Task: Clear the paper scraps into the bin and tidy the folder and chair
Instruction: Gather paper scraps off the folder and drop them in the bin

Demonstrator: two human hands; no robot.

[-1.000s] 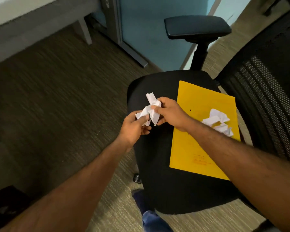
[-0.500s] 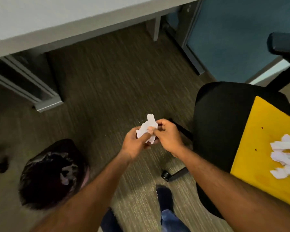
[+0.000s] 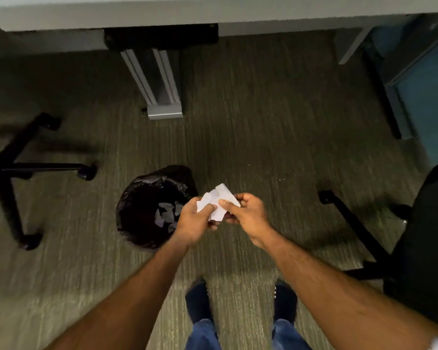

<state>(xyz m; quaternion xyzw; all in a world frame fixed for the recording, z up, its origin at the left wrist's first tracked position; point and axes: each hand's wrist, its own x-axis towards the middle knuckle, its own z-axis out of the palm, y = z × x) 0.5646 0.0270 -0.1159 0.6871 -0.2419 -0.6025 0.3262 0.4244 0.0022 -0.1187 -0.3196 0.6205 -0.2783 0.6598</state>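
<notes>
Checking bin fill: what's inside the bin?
Several pale paper scraps lie on the black liner inside the bin. The left hand covers its right rim, and the dark bottom hides anything deeper.

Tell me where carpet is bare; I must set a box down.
Widest bare carpet lies between the desk leg, the bin and the right chair base. A narrower strip separates the bin from the left chair base. Crowded beside the bin: left hand and right hand hold scraps.

The left hand [image 3: 196, 221] and right hand [image 3: 247, 213], pinching the paper scraps [image 3: 218, 200] between them, have left the chair [image 3: 430, 223] seat and now hang at the right rim of the bin [image 3: 137, 205]; 0.5 s ago they were well right of it.
</notes>
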